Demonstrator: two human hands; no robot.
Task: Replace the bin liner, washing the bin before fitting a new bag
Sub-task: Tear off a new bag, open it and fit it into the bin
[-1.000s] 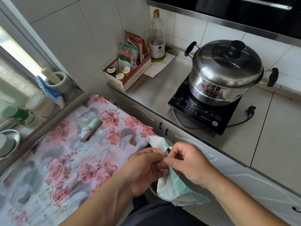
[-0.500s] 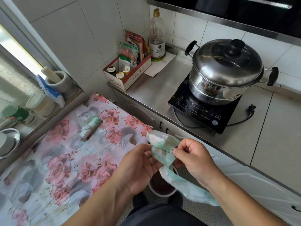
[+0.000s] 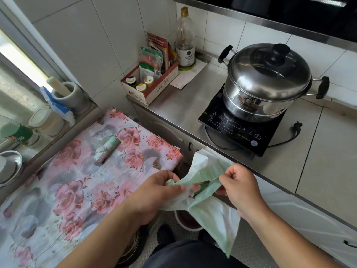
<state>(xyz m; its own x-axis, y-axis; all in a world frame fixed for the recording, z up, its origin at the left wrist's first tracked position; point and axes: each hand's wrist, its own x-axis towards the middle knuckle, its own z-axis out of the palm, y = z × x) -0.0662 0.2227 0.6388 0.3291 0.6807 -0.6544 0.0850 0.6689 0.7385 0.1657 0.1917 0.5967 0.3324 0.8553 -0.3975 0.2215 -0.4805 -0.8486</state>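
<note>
A thin pale green bin bag point(image 3: 210, 207) hangs between my hands in front of the counter. My left hand point(image 3: 154, 192) pinches one side of its top edge, and my right hand point(image 3: 241, 188) pinches the other side, the mouth stretched between them. Below the bag, on the floor, a small round bin point(image 3: 186, 222) shows only part of its white rim and dark inside. A roll of green bags point(image 3: 106, 148) lies on the flowered tablecloth point(image 3: 67, 190) to the left.
A steel pot point(image 3: 268, 82) sits on a black induction hob point(image 3: 237, 130) on the steel counter. A cardboard box of seasonings point(image 3: 150, 84) and an oil bottle point(image 3: 185, 39) stand at the back. Jars and a mortar line the window sill on the left.
My hands have moved apart and the bag's top has spread open between them. It was bunched between close-set fingers one second ago.
</note>
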